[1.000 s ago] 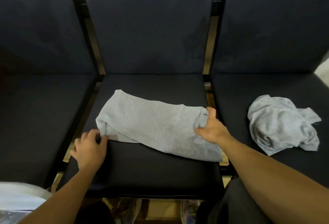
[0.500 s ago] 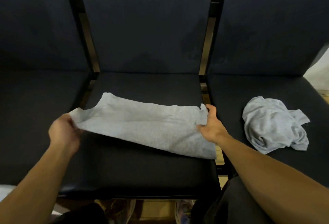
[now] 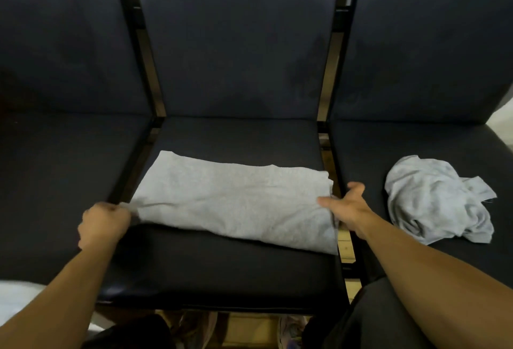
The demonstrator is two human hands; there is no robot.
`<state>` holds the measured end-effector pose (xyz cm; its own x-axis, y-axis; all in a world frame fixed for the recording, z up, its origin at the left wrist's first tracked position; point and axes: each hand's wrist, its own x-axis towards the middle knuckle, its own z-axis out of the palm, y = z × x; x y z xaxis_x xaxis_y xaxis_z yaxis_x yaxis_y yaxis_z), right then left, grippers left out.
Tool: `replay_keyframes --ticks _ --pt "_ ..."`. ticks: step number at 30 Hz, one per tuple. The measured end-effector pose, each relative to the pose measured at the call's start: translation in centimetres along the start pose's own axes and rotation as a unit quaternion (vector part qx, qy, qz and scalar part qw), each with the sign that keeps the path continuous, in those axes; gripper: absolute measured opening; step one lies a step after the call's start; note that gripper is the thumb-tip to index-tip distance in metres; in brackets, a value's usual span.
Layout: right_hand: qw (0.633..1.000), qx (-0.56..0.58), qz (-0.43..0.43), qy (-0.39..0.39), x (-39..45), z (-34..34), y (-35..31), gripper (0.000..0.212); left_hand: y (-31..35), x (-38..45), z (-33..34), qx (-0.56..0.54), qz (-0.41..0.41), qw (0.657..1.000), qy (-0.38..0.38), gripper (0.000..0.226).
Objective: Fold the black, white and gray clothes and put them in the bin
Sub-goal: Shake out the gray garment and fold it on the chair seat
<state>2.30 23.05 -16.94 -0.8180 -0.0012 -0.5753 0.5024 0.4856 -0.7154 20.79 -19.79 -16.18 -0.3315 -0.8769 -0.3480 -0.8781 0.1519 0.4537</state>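
Across the view runs a row of three dark padded chairs, and I face the middle chair (image 3: 222, 273), with the left chair (image 3: 61, 182) and right chair (image 3: 416, 154) on either side. On the middle seat lies the gray garment (image 3: 230, 201), partly folded into a long band; its long axis runs left to right across the seat, slanting a little toward me at the right end, which reaches the seat's right edge. My left hand (image 3: 102, 223) has its fingers curled tight around the garment's left corner, pulling it out past the seat's left edge. My right hand (image 3: 347, 207) is loosely spread at the right end, thumb raised and apart from the cloth, fingertips on the folded edge; I cannot tell whether they pinch it. A second gray garment (image 3: 435, 198) sits crumpled on the right seat, well apart from my right hand. Something white (image 3: 16, 301) is cut off at the lower left corner; I cannot tell what it is. Under the seat's front edge, shoes (image 3: 288, 332) are dim and hard to make out.
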Motion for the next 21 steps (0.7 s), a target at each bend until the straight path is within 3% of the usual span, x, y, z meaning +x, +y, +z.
replay_keyframes --ticks 3,5,7,11,15,21 --pt "0.998 -0.053 0.000 -0.035 -0.3 -0.2 0.2 0.089 1.2 -3.1 2.3 0.187 0.241 0.952 0.037 0.052" --pt "0.996 -0.067 -0.054 -0.028 -0.2 0.3 -0.1 0.081 2.5 -6.4 5.1 0.206 0.446 0.870 0.033 0.052" --pt "0.993 -0.035 -0.109 -0.031 -0.1 0.8 -0.4 0.067 3.5 -8.8 8.2 0.227 0.534 0.814 -0.011 0.061" --pt "0.987 -0.049 -0.152 -0.026 0.1 0.5 -0.2 0.047 2.7 -10.3 13.0 0.307 0.515 0.797 -0.074 0.085" --pt "0.989 -0.078 -0.119 -0.029 0.7 -0.5 0.6 0.052 1.8 -10.3 13.5 0.310 0.531 0.785 -0.071 0.101" --pt "0.995 0.019 -0.092 -0.036 -0.3 0.0 -0.7 0.037 2.2 -10.3 13.5 0.305 0.547 0.775 -0.083 0.117"
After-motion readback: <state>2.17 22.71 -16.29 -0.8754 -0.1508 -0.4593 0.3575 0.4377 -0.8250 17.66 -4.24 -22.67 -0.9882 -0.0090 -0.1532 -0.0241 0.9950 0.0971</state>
